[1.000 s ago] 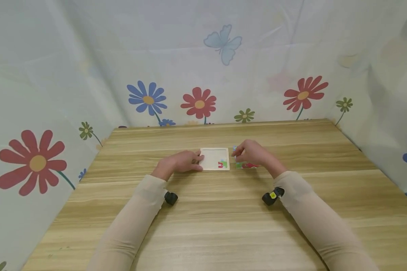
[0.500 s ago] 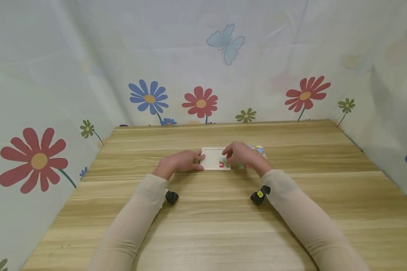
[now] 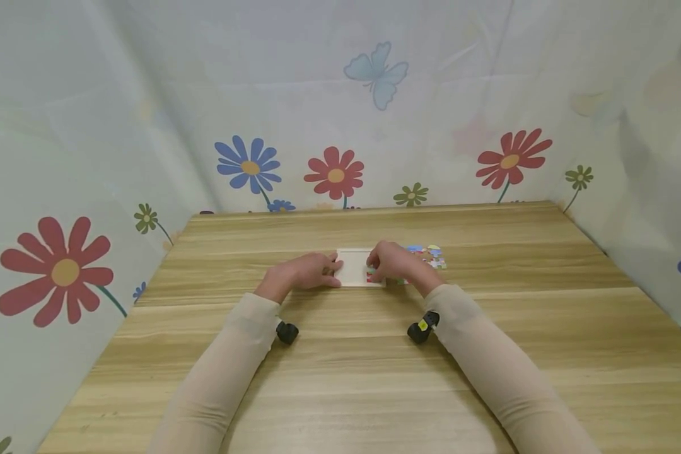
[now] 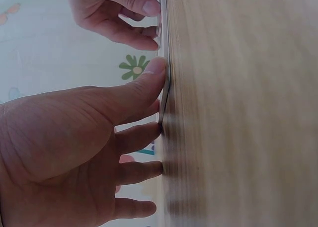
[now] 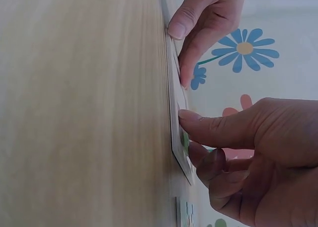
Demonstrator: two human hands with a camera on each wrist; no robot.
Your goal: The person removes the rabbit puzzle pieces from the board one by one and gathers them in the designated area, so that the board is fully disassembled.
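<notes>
A shallow white puzzle tray point(image 3: 352, 268) lies on the wooden table, with red and green jigsaw pieces point(image 3: 369, 275) in its near right corner. At the tray's left end my left hand point(image 3: 309, 271) rests with fairly straight fingers. In the left wrist view, its thumb touches the tray's edge and other fingertips meet the table. My right hand point(image 3: 394, 261) is over the tray's right side, fingers curled. In the right wrist view, its thumb and index finger pinch around a green puzzle piece point(image 5: 185, 140) low at the tray's surface. The hand hides most of that corner.
More colourful jigsaw pieces point(image 3: 431, 255) lie joined or close together to the right of the tray, partly behind my right hand. The wood-grain table point(image 3: 340, 353) ends at a white curtain point(image 3: 295, 94) printed with flowers.
My right hand has moved left from the loose jigsaw pieces to the tray's right side and lowered there, uncovering more of those pieces. My left hand stays at the tray's left end.
</notes>
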